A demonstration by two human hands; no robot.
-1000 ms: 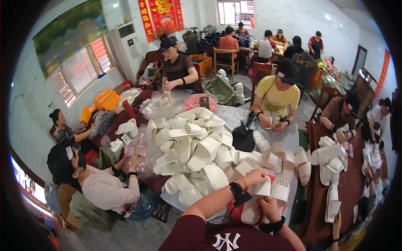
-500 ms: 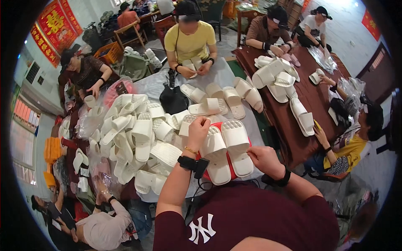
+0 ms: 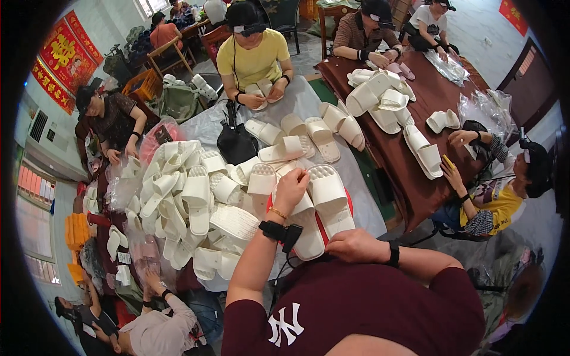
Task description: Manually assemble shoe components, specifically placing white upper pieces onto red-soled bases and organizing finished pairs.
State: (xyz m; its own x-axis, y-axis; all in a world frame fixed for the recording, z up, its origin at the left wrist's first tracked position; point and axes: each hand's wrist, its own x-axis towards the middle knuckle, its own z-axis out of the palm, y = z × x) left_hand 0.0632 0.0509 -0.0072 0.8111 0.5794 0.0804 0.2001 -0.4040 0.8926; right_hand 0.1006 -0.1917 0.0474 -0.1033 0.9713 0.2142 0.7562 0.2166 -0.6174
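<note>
A pair of white slippers lies side by side in front of me, toes pointing away, on a red surface [image 3: 349, 202] that shows around their edges. My left hand [image 3: 293, 185] is closed in a pinch over the toe end of the left slipper [image 3: 309, 240], hiding part of its strap. Close to my body, my right hand [image 3: 356, 244] has its fingers curled at the heel of the right slipper [image 3: 328, 193]. Whatever either hand pinches is too small or hidden to make out.
A big heap of white slippers [image 3: 199, 193] fills the table's left side. Beyond it lies a black bag [image 3: 236, 142]. More slippers [image 3: 323, 139] lie ahead, and others [image 3: 377, 95] on the brown table [image 3: 415, 196]. Several co-workers sit around, one in yellow [image 3: 255, 59] opposite me.
My right hand has come down from beside the right slipper's strap to its heel. My left hand has shifted slightly right. A co-worker at right has let go of a white slipper.
</note>
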